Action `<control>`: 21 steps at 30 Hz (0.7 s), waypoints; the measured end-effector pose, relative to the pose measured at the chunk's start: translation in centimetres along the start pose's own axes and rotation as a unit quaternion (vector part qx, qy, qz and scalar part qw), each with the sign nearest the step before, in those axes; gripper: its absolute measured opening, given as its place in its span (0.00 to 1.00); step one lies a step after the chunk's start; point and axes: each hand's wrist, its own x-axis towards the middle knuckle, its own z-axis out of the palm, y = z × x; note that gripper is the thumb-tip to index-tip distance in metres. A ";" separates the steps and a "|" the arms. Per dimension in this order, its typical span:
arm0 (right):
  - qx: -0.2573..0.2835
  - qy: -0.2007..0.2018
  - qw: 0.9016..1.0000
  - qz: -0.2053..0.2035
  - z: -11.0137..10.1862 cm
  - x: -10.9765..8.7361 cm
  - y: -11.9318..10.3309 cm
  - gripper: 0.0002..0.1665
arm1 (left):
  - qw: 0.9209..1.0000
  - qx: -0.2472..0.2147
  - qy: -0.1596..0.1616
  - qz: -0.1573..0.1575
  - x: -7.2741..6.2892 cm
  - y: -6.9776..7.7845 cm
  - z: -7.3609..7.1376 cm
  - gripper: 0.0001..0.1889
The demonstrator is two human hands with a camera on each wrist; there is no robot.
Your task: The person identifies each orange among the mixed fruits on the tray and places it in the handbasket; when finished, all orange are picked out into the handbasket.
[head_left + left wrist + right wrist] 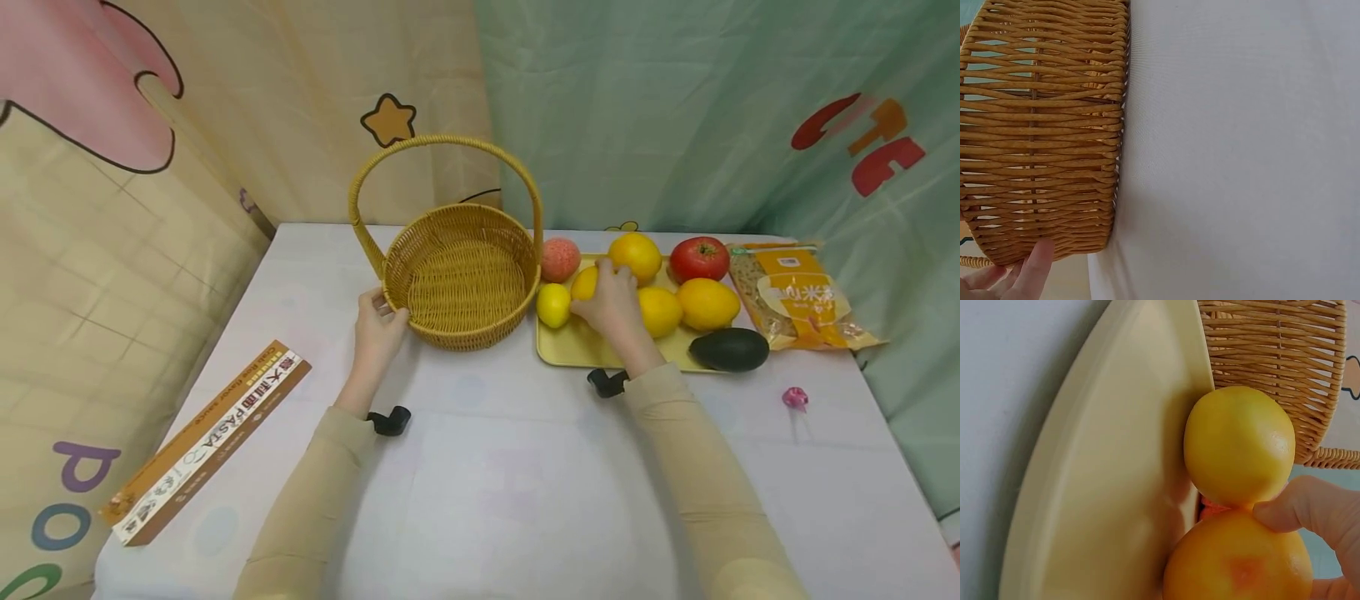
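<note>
My left hand grips the left rim of a woven wicker basket, its thumb on the outer wall. The basket stands upright with its tall handle raised and nothing inside. My right hand reaches over the yellow tray and holds a round orange-yellow fruit, thumb on one side and fingers partly hidden on the other. Right by the thumb lies a smaller yellow fruit, close to the basket's wall. A pink peach-like fruit sits at the tray's back left corner.
Other yellow fruits, a red tomato and a dark green avocado crowd the tray's right part. Beyond it lie a bag of grain and a pink lollipop. A long pasta box lies at the left.
</note>
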 end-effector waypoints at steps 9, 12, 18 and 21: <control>0.080 0.031 0.996 0.003 -1.3 -1.7 -0.4 0.50 | 1.000 -0.008 -0.008 -0.009 -0.1 0.0 -0.3 0.32; 0.118 0.031 0.992 -0.014 -2.0 -2.6 -1.0 0.49 | 1.000 -0.009 -0.004 -0.011 -0.2 0.0 -0.4 0.32; 0.205 0.027 0.975 -0.081 -2.1 -3.7 -3.1 0.46 | 0.999 -0.032 -0.010 -0.012 -0.3 -0.2 -0.7 0.32; 0.243 0.012 0.963 -0.112 -1.3 -3.8 -4.3 0.46 | 0.999 -0.042 -0.014 -0.010 -0.3 -0.4 -0.5 0.32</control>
